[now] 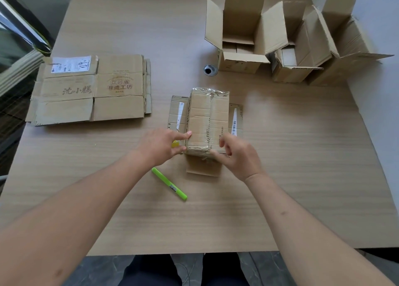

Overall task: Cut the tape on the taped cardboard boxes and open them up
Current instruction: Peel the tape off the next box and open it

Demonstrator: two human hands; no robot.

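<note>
Forearms reach in from the near edge of the surface (pixel 280 199). Nearest lies a green cutter (pixel 169 187), free of both hands, just left of the near flap of the small taped box (pixel 207 121). That box sits mid-surface, its side flaps splayed flat and shiny tape showing along its top and near end. The left hand (pixel 160 146) has straight fingers pressed against the box's left near corner, holding nothing; a yellow scrap shows beside it. The right hand (pixel 238 158) has its fingers curled at the near right corner, seemingly pinching tape or a flap edge, though the exact grip is hard to make out.

Risk, as I judge it: pulling uncut tape could tear the cardboard or skid the light box toward the cutter. A reach for the cutter crosses under the left wrist.

Room is generous near and right. Further left lies a stack of flattened boxes (pixel 92 89); far right stand three opened boxes (pixel 244 37), with a cable hole (pixel 210 70) between.
</note>
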